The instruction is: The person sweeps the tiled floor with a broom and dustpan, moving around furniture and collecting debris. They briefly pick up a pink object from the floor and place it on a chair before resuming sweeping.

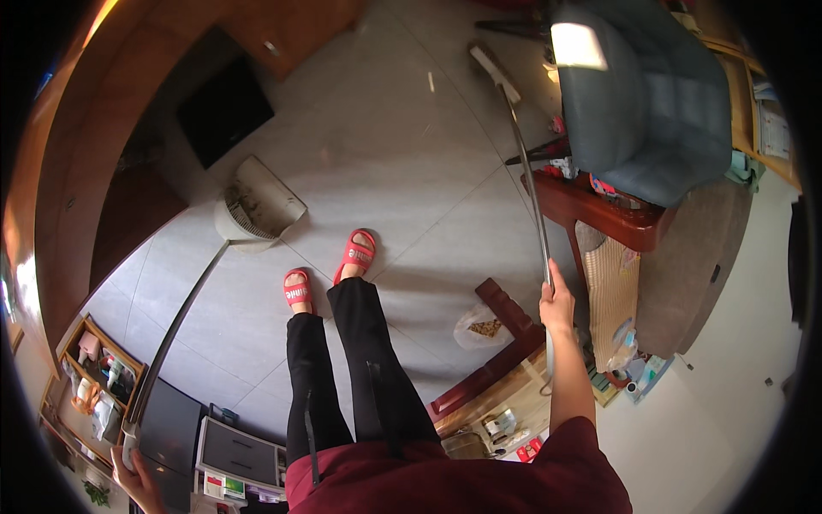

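Observation:
My right hand (557,307) is closed around the long handle of a broom (495,68), whose pale head rests on the floor at the far right, beside the legs of a blue-grey chair. At the lower left, my left hand (135,480) grips the end of a long dark handle. That handle leads to a light grey dustpan (287,199) lying on the floor ahead and to the left, with dark bits of debris in it. The dustpan's mouth faces away to the right.
A blue-grey chair (651,103) and a reddish wooden bench (616,214) stand on the right. To the left are a wooden desk (77,146) and a black flat panel (224,111). A plastic bag (479,328) sits near the dark red wooden frame (497,360). My feet wear red slippers (358,250).

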The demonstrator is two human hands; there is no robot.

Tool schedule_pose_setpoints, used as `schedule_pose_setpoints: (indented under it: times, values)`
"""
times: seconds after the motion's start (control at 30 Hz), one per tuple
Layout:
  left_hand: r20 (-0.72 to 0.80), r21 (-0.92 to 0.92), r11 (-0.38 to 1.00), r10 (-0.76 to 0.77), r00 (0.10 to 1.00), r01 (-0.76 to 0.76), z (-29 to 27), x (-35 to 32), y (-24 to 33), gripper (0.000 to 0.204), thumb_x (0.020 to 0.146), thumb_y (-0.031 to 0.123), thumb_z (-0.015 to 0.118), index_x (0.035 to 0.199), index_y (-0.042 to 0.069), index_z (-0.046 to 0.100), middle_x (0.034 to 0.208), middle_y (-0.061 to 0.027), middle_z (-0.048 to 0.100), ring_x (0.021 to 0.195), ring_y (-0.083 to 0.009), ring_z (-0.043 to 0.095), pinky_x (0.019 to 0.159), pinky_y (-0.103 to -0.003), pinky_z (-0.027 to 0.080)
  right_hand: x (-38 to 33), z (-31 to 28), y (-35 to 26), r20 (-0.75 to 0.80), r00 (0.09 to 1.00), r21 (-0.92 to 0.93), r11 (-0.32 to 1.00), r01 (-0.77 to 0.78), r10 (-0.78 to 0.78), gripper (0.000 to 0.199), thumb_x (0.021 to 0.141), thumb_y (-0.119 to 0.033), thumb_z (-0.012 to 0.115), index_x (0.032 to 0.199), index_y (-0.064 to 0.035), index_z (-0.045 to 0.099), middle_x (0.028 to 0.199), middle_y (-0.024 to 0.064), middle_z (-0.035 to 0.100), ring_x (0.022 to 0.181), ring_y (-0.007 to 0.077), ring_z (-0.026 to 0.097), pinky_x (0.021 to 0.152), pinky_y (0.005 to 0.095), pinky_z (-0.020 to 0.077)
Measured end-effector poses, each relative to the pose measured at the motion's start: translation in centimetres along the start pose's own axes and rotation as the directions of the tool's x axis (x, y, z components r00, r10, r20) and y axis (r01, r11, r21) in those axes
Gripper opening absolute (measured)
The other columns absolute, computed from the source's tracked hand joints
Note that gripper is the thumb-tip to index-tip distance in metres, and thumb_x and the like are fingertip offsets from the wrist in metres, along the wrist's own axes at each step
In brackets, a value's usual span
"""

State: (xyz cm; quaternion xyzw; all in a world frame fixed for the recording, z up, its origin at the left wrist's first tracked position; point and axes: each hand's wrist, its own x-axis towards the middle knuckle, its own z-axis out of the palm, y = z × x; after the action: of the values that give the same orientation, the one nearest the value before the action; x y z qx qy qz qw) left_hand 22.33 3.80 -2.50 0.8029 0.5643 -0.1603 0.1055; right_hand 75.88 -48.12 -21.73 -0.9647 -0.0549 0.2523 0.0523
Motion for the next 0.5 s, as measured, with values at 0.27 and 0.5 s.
schedule_pose_setpoints:
  times: [0.27,0.5]
  values:
    - [-0.045,0.035,0.986,0.166,0.985,-0.165,0.1,2.8,-0.9,0.038,0.090,0.017,0.053,0.118,-0.008,0.046,0.099,-0.0210,0.054,0.087,-0.0263,0.053,0.077,-0.034,0.041,9.3,1.2,-2.2,0.110,0.975,0.037,0.979,-0.199,0.194,0.047,0.089,-0.014,0.044,0.134,-0.0242,0.036,0.088,0.0153,0.063,0.051,0.0216,0.057,0.041,0.0330,0.0467]
    - [0.054,-0.039,0.999,-0.008,0.999,0.010,-0.8,0.8,-0.9,0.036,0.090,0.015,0.051,0.116,-0.010,0.046,0.093,-0.0209,0.056,0.077,-0.0246,0.054,0.073,-0.033,0.043,-3.1,-1.4,-0.1,0.337,0.891,0.366,0.830,-0.421,0.303,0.047,0.089,-0.008,0.044,0.133,-0.0244,0.038,0.057,0.0024,0.047,0.038,0.0093,0.042,0.033,0.0258,0.0368]
